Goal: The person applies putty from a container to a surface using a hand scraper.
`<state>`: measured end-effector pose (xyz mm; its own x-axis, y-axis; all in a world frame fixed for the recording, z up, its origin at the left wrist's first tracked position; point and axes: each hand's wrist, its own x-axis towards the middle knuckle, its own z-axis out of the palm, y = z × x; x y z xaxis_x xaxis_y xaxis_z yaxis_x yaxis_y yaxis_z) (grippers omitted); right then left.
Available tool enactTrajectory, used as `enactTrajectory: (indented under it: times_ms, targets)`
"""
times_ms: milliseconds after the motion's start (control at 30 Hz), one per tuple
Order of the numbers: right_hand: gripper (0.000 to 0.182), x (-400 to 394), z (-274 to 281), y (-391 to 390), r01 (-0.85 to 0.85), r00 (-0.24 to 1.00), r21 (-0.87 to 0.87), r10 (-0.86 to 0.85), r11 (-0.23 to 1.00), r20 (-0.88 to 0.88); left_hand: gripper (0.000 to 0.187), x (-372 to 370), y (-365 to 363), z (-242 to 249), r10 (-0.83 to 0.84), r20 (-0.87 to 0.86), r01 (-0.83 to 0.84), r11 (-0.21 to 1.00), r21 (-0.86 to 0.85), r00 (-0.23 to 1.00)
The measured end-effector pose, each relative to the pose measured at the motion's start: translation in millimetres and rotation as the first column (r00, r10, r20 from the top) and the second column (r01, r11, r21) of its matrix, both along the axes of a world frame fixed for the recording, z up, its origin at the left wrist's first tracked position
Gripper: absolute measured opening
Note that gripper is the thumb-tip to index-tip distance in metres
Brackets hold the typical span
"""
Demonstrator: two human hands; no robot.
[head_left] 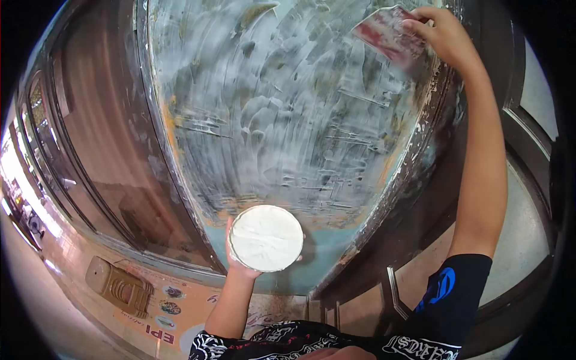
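Observation:
My left hand (pixel 242 270) is closed round the underside and side of a round tub of white putty (pixel 267 239), its top facing me. That tub is in front of the lower end of a tall bluish panel (pixel 270 162), which is streaked all over with white smears. At the panel's upper right edge, my right hand (pixel 443 35) pinches a flat reddish spreader (pixel 390 37) between thumb and fingers. White putty coats much of the spreader's face, and its lower edge is blurred close to the panel.
Chipped, paint-worn frame edges (pixel 414 144) border the panel. To the left is a brown glossy panel (pixel 99 120) with dark trim. On the floor at lower left, a brown plastic stool (pixel 120 287) lies on printed orange sheeting (pixel 135 318). Dark framed panels (pixel 528 126) stand at right.

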<state>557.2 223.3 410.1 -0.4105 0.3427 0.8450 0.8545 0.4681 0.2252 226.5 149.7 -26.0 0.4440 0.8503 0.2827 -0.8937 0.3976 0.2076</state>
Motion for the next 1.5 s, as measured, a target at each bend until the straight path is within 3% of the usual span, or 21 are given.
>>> enactTrajectory:
  times_ms: [33,100,300,367,400,500,567,633,667,700,767,833,900,967,1033,1133,1167,1233,1300,1367,1500]
  targets:
    - [0.028,3.1,4.3,-2.7,0.000,1.000,0.003,0.000,1.000,-0.002,0.091,-1.5,1.5,0.3,0.000,-0.002,0.000,1.000,0.003,1.000]
    - [0.026,4.7,-0.7,-9.1,-0.068,0.997,-0.264,0.072,0.962,0.007,0.092,-4.2,0.0,-4.8,0.027,-0.017,-0.027,1.000,0.010,0.999]
    - [0.022,-41.0,-74.5,-2.2,0.044,0.971,-0.264,0.021,0.964,0.238,0.093,-2.8,-5.6,0.5,0.010,-0.017,-0.010,1.000,-0.002,1.000]
    - [0.025,-30.2,-57.8,9.3,0.082,0.983,-0.036,-0.075,0.996,0.170,0.093,-1.7,-3.2,0.9,-0.015,-0.014,0.015,1.000,0.004,1.000]
    - [0.026,-16.7,-41.0,15.9,-0.041,0.991,0.068,0.032,0.997,0.129,0.093,-1.5,-4.6,3.9,-0.023,-0.008,0.023,1.000,0.014,1.000]
    - [0.019,-22.1,0.5,-31.8,0.105,0.984,-0.031,-0.108,0.994,-0.144,0.092,-3.6,-5.7,5.0,0.006,-0.023,-0.006,1.000,0.024,1.000]
    - [0.020,-10.9,1.6,-28.7,0.152,0.975,-0.140,-0.171,0.978,-0.141,0.092,-5.5,-6.2,3.3,0.005,-0.012,-0.005,1.000,-0.004,1.000]
    - [0.025,-6.8,-24.6,-5.5,-0.060,0.994,-0.257,0.081,0.964,0.072,0.092,-7.0,-7.6,-3.9,0.029,-0.012,-0.029,1.000,0.008,1.000]
    - [0.025,-28.0,-50.2,-15.3,-0.046,0.996,-0.333,0.068,0.942,0.055,0.093,-7.0,-6.7,-8.2,0.056,-0.018,-0.056,0.998,-0.014,0.998]
    - [0.026,-27.4,-69.2,1.6,-0.083,0.967,-0.259,0.140,0.962,0.212,0.093,-6.8,-7.8,-8.9,0.055,-0.018,-0.055,0.998,-0.021,0.998]
    - [0.025,-42.5,-96.3,4.1,0.115,0.957,-0.250,-0.040,0.961,0.287,0.088,-5.1,-8.7,-8.3,0.074,-0.051,-0.075,0.997,-0.020,0.996]
    - [0.024,-31.4,-87.6,16.7,0.148,0.963,-0.183,-0.099,0.972,0.251,0.088,-2.8,-9.0,-7.5,0.051,-0.037,-0.051,0.999,0.004,0.998]
    - [0.030,-13.4,-50.7,18.5,0.010,0.995,0.000,-0.010,1.000,0.097,0.091,-2.5,-6.2,-8.4,0.026,0.000,-0.026,1.000,-0.016,1.000]
    - [0.021,-21.9,-25.2,-20.5,-0.116,0.966,-0.037,0.104,0.993,-0.237,0.091,-5.4,-7.3,-9.7,0.060,-0.017,-0.060,0.998,-0.030,0.998]
    - [0.021,-22.8,-10.3,-48.6,0.027,0.982,-0.057,-0.037,0.998,-0.184,0.092,-7.4,-6.1,-12.6,0.110,-0.050,-0.113,0.991,-0.069,0.993]
    - [0.032,-8.6,-34.3,-15.9,-0.071,0.997,-0.396,0.066,0.916,-0.025,0.090,-9.0,-7.6,-12.5,0.039,-0.012,-0.039,0.999,0.015,0.999]
    - [0.032,-22.4,-67.8,-14.1,-0.140,0.981,-0.285,0.172,0.948,0.092,0.089,-9.5,-7.6,-13.2,0.061,-0.046,-0.060,0.998,0.019,0.997]
    - [0.025,-43.3,-109.9,-3.9,-0.032,0.959,-0.407,0.143,0.913,0.246,0.090,-7.6,-8.8,-12.4,0.056,-0.051,-0.056,0.998,0.010,0.997]
    - [0.023,-59.1,-131.4,-12.4,0.226,0.942,-0.357,-0.110,0.906,0.317,0.094,-2.2,-10.7,-4.7,-0.019,0.008,0.019,1.000,0.014,1.000]
    - [0.022,-36.9,-125.2,11.4,0.118,0.968,-0.143,-0.081,0.983,0.236,0.094,-2.8,-10.8,-5.4,-0.026,0.021,0.026,1.000,0.013,0.999]
    - [0.028,2.4,-34.7,-8.0,0.000,0.995,-0.073,-0.007,0.997,-0.097,0.094,-6.3,-8.7,-8.5,-0.019,0.013,0.018,0.998,0.065,1.000]
